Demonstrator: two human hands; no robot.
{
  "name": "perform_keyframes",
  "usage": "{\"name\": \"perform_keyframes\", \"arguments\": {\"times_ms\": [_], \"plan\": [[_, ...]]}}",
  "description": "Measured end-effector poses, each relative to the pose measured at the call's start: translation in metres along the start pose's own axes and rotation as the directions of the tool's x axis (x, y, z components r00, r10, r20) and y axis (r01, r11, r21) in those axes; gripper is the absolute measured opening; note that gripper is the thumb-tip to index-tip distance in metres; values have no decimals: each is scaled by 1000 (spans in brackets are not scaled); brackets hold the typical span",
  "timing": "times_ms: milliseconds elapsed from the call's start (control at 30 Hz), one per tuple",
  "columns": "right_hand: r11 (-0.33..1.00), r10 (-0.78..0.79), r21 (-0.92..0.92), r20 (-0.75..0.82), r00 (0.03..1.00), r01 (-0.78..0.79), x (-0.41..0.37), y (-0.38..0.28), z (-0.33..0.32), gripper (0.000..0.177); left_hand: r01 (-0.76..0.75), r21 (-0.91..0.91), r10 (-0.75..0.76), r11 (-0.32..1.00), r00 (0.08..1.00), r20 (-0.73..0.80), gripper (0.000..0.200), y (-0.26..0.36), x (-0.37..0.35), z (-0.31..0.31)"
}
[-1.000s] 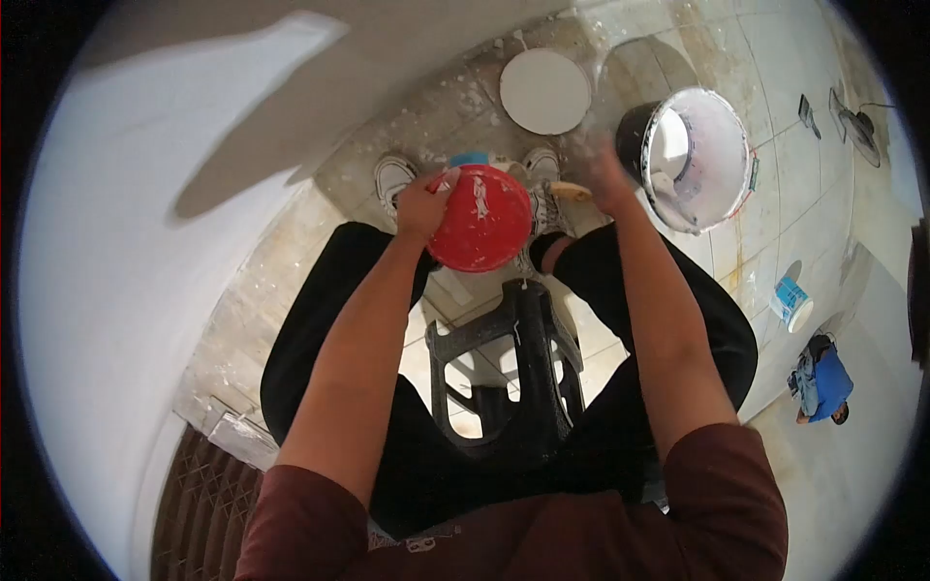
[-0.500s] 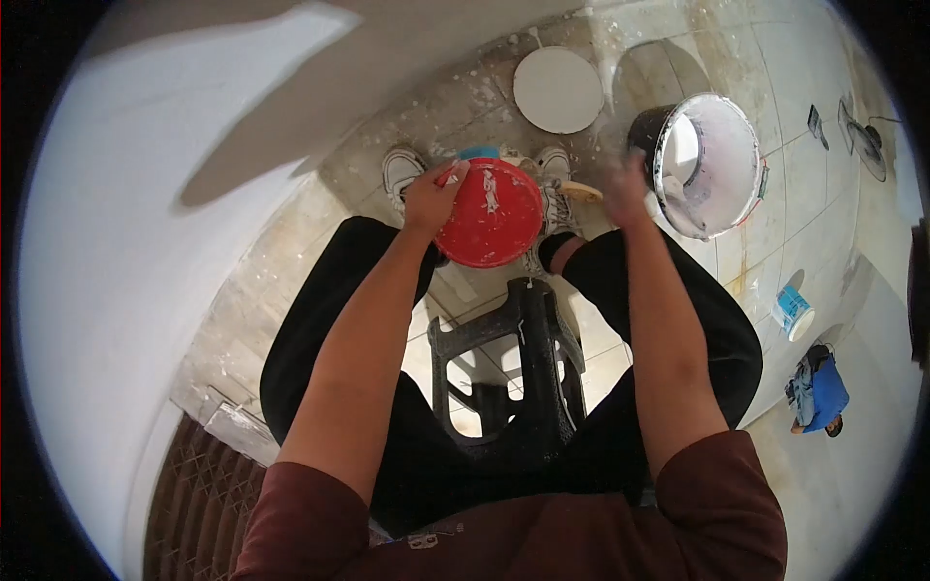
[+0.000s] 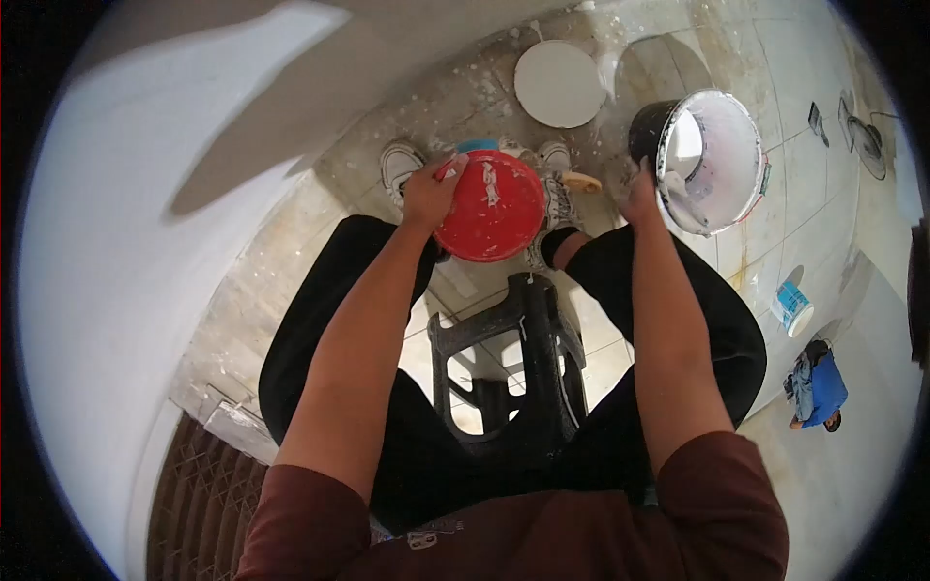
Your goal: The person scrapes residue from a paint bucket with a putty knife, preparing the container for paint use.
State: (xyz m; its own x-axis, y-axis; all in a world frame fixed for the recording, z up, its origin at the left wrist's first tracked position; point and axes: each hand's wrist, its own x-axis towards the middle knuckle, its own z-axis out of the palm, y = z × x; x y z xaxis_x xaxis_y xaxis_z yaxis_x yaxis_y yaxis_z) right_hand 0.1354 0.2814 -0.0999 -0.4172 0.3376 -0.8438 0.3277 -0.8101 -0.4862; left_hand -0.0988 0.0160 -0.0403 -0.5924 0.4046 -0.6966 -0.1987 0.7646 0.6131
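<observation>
With my left hand (image 3: 431,194) I grip the left edge of a round red lid (image 3: 489,208), thumb on top. White paint streaks and specks mark its face. A blue edge (image 3: 477,146) shows just beyond it. My right hand (image 3: 639,197) is at the near left side of a dark bucket (image 3: 712,165) coated white inside; its fingers are partly hidden, and I cannot tell whether they grip the rim. Between the lid and my right hand is a tan handle end (image 3: 581,181), close by my right shoe (image 3: 557,198).
A white disc (image 3: 560,84) lies on the paint-spattered tiles ahead. Between my knees stands a black plastic stool (image 3: 533,368). To the right are a blue-and-white tub (image 3: 792,308), a fan (image 3: 865,145) and a person in blue (image 3: 823,387). A white wall (image 3: 107,242) rises on the left.
My right hand has moved slightly right, closer to the bucket's side, and is less blurred. My left hand keeps its hold on the red lid. The whole view has shifted slightly.
</observation>
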Motion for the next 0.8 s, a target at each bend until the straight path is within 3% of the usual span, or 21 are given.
{"name": "perform_keyframes", "arguments": {"times_ms": [33,167,200,267,300,333,367,400,433,467,500,567,633,733,800], "plan": [[936,122,335,-17,992,-109,2,-5,-1,72,-16,11,16,1000,1000,-15,58,2,-1,0],[971,137,-200,16,990,-131,7,5,50,81,34,132,-36,991,999,13,56,5,6,-10],[987,75,-136,-89,993,-87,7,9,35,79,-46,101,50,994,998,-38,55,4,19,-6],[993,114,58,-259,959,-102,-10,-4,16,77,-153,63,159,986,980,-116,53,-27,19,10],[982,154,159,-334,930,-105,-15,-6,8,76,-130,71,138,989,983,-118,53,-26,12,10],[986,143,129,-327,934,-106,-7,4,0,75,-119,81,129,990,984,-126,53,-18,11,9],[940,108,309,132,985,-145,18,16,4,74,-104,88,116,991,984,-134,53,-10,10,7],[862,-29,438,545,838,-255,46,22,19,73,-20,43,23,999,996,-91,53,2,12,2],[761,-225,490,813,536,-424,51,40,24,72,90,8,-89,996,995,-39,53,9,5,-6],[896,-13,356,616,788,-264,53,52,17,72,186,-25,-186,982,983,1,54,15,3,-15],[981,81,146,295,952,-129,65,48,6,73,119,-34,-121,992,992,-39,54,18,10,-16],[991,115,-57,-90,989,-121,46,41,1,72,21,-52,-25,998,996,-85,55,1,5,1],[981,193,19,-62,979,-192,-2,26,32,69,-15,-9,14,1000,993,-117,55,-8,8,5],[921,90,374,55,994,-104,5,51,42,70,-53,45,59,998,986,-153,54,-13,12,6],[834,64,551,-53,997,-25,-12,37,69,69,-55,66,65,996,984,-164,54,-11,11,6]]}}
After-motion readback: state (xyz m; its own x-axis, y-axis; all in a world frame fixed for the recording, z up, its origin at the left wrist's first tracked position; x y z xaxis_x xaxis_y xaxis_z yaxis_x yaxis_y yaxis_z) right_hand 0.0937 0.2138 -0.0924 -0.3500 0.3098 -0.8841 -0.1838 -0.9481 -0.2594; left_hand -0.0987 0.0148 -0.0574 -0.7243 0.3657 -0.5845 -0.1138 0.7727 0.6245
